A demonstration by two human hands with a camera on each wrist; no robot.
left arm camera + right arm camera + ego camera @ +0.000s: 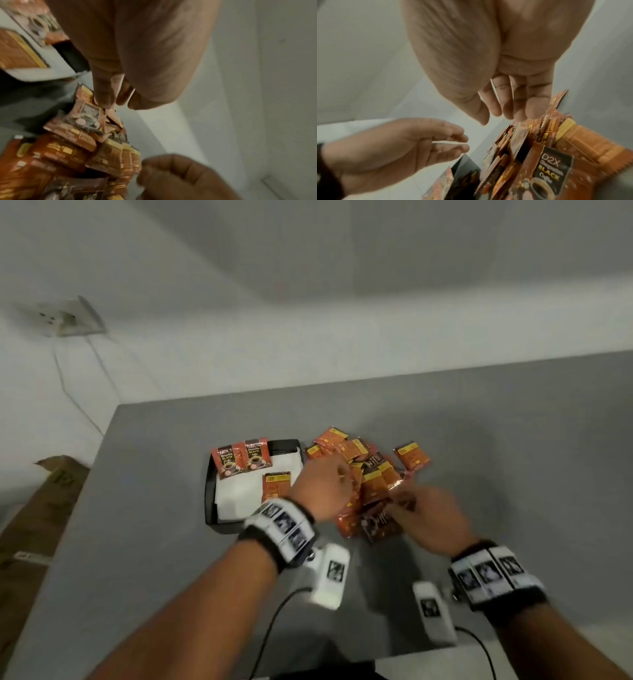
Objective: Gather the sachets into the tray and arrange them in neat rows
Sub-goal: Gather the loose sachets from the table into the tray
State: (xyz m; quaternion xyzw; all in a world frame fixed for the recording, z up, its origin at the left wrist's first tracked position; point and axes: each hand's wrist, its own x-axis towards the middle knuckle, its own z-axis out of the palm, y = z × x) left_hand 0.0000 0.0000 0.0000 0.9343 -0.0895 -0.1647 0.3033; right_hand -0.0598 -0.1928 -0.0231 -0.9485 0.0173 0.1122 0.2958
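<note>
A black tray with a white liner holds three orange coffee sachets: two face up in its far left corner and one near its right side. Just right of the tray lies a loose pile of sachets. My left hand hovers over the pile's left edge; in the left wrist view its fingertips touch the top of a sachet without gripping it. My right hand is over the pile's near side, fingers straight and holding nothing.
The grey table ends at a left edge, with a cardboard box on the floor beyond it. A wall socket with a cable sits at the far left. Wrist-camera cables trail near the table's front edge.
</note>
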